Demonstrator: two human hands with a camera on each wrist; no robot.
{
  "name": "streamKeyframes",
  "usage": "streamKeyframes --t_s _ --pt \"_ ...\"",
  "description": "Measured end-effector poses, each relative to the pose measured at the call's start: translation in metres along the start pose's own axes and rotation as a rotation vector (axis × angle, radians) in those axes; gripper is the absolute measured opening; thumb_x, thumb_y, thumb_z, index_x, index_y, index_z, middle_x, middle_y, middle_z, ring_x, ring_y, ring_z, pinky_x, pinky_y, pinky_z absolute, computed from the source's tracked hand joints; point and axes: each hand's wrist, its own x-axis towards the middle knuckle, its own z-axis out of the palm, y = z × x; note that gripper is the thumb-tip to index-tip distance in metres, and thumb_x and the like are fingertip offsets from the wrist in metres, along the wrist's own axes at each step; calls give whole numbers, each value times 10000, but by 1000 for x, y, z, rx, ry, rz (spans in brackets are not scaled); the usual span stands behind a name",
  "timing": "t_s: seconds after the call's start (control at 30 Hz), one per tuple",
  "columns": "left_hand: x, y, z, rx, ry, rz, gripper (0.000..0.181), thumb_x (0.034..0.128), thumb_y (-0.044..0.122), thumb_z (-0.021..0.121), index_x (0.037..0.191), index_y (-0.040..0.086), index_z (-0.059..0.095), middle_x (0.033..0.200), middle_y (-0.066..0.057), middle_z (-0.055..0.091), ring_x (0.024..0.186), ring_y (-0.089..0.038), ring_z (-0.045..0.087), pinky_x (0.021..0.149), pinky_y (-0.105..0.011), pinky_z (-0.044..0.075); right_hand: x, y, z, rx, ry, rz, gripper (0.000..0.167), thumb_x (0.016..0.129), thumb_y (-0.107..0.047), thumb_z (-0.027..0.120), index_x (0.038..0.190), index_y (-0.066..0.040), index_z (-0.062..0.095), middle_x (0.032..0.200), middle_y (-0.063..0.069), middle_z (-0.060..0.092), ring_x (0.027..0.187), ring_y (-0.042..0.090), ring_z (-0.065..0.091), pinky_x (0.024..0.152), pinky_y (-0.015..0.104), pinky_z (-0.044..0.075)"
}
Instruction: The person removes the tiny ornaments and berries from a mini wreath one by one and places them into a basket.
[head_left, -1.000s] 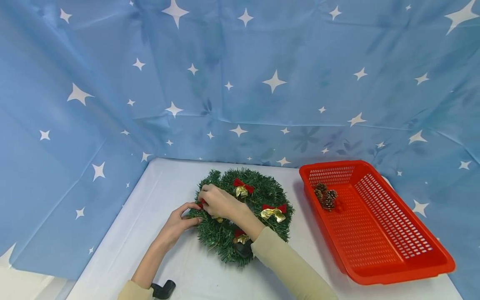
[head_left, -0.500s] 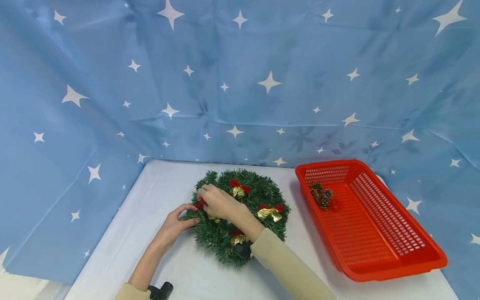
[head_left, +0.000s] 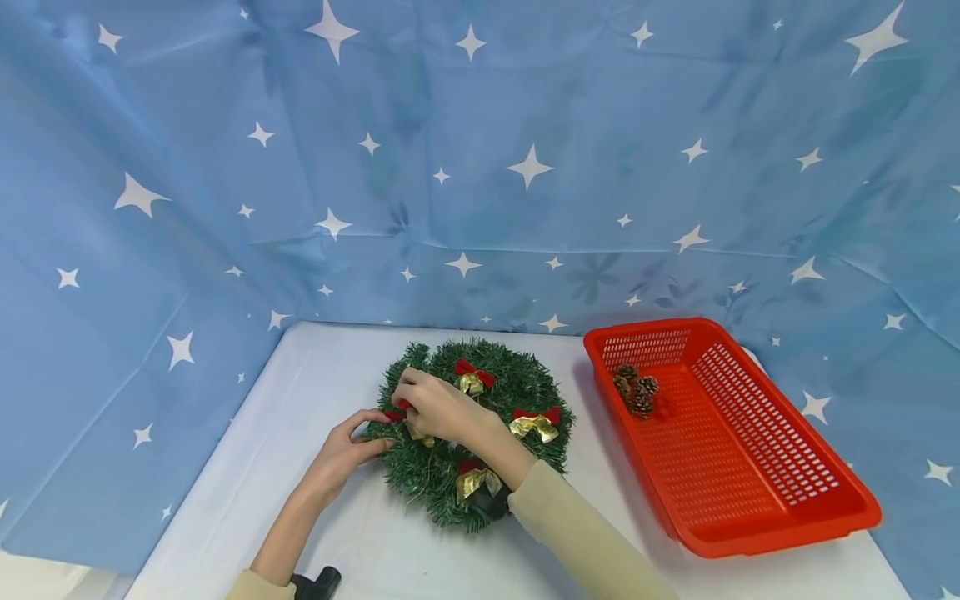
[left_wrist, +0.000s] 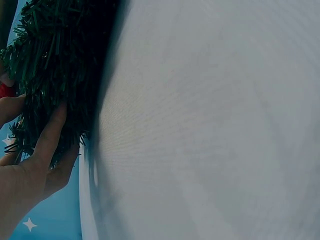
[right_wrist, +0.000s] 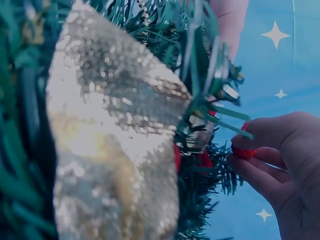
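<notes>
A green tinsel wreath (head_left: 525,375) lies on the white table, trimmed with red-and-gold bows (head_left: 534,423). At its left side my left hand (head_left: 341,458) grips the outer edge. In the left wrist view its fingers (left_wrist: 50,132) lie against the dark green tinsel. My right hand (head_left: 435,406) reaches across the wreath to the same side. Thumb and fingers there pinch a small red ornament (right_wrist: 244,150), partly covered by the fingertips. Another bow (head_left: 422,437) is half hidden under the right hand. A gold bow (right_wrist: 110,125) fills much of the right wrist view.
To the right stands a red plastic basket (head_left: 712,467) with perforated walls. Several pinecones (head_left: 636,390) lie in its far left corner, with small red pieces (head_left: 662,407) beside them. A blue star-patterned curtain (head_left: 480,200) hangs behind the table.
The head view has shifted slightly, so everything sits a little further left. Both hands stay at the wreath's left side with hardly any visible movement.
</notes>
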Motion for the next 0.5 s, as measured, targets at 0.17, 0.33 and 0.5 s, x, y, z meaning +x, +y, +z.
streamKeyframes --t_s 0.17,0.33,0.5 --pt "0 -1 0 -6 4 -5 376 975 90 679 1341 84 590 1628 -160 307 1106 -236 678 971 -408 557 -6 -2 -8 -12 7 -23 219 1003 -13 608 1174 -60 738 1181 66 618 964 135 646 767 153 513" --pt "0 -1 0 -7 1 -6 373 972 83 677 1335 78 591 1619 -163 320 1101 -235 683 968 -396 556 -13 1 -15 -30 27 -41 206 996 -9 623 1162 -52 737 1153 68 618 937 135 640 750 161 513" --pt "-1 1 0 -3 0 -4 364 971 71 667 1327 70 591 1628 -175 302 1090 -224 691 958 -369 559 -23 7 -21 -30 40 -47 181 989 -10 645 1143 -44 734 1136 80 615 887 146 658 706 151 510"
